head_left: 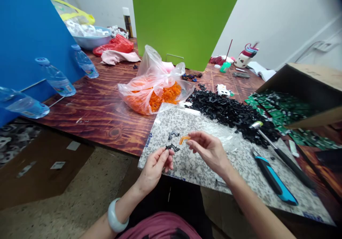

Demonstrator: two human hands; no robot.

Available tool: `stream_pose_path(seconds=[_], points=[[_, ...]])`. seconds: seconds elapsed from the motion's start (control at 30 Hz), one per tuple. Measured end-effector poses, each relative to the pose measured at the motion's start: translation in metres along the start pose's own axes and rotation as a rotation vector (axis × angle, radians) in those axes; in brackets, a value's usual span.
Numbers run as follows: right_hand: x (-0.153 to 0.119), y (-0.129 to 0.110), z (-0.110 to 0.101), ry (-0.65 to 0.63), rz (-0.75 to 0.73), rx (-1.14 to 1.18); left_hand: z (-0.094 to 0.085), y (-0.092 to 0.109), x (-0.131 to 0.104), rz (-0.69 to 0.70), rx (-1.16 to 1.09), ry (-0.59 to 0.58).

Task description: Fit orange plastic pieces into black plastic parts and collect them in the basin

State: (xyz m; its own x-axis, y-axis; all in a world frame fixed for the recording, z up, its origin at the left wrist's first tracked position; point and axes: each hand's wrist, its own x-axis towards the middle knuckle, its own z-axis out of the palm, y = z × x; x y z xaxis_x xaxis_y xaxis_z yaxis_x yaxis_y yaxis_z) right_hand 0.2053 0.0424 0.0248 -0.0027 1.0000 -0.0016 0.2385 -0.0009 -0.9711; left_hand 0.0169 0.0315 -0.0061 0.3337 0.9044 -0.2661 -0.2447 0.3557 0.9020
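Observation:
My left hand [157, 163] pinches a small black plastic bracket [173, 148] between thumb and fingers, just above the near edge of a speckled stone slab [192, 173]. Facing it, my right hand [207, 145] grips an orange angled plastic piece [184, 139] by one end. The two parts are close together but apart. Another small dark grey bracket [173, 135] lies on the slab behind them. Beyond the slab's far edge sits a clear plastic bag [167, 77] filled with orange pieces. A large heap of black plastic parts [224, 108] spreads to its right.
Thin clear strips [221, 135] lie on the slab. To the right are a hammer [288, 162] and a blue-black utility knife [276, 180]. A cardboard box [317, 85] spills green circuit boards [280, 107]. Water bottles [57, 78] lean against a blue panel [29, 32] at left.

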Motion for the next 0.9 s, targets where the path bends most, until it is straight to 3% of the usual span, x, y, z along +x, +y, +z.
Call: stream_pose_path(seconds=[0.1, 0.27, 0.37, 0.9], points=[[-0.026, -0.002, 0.002, 0.024, -0.001, -0.009, 0.004, 0.002, -0.005, 0.023, 0.099, -0.023], [-0.049, -0.012, 0.011, 0.086, -0.239, -0.324, 0.009, -0.002, -0.011, 0.096, 0.271, -0.098], [-0.052, -0.011, 0.017, 0.123, -0.329, -0.4, 0.012, -0.006, -0.014, 0.159, 0.403, -0.122], [-0.056, -0.002, 0.024, 0.159, -0.34, -0.361, 0.017, -0.004, -0.023, 0.269, 0.657, -0.173]])
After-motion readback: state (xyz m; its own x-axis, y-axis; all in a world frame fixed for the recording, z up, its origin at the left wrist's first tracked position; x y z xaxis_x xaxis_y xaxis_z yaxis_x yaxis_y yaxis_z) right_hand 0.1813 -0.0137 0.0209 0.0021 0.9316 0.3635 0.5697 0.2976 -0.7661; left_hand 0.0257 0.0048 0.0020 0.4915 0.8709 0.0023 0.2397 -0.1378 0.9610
